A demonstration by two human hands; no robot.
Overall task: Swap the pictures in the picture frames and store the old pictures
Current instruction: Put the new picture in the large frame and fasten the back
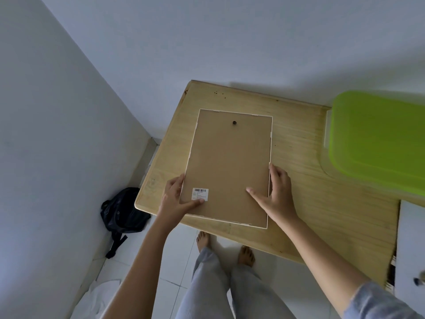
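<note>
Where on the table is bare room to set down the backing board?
Bare wood lies between the picture frame and the green bin, and behind the frame toward the wall. The table's right edge is crowded by a white object.

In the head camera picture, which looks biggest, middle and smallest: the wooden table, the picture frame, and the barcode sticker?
1. Table, biggest
2. Frame, lying face down on the table
3. Sticker on the frame's back, smallest by far
</note>
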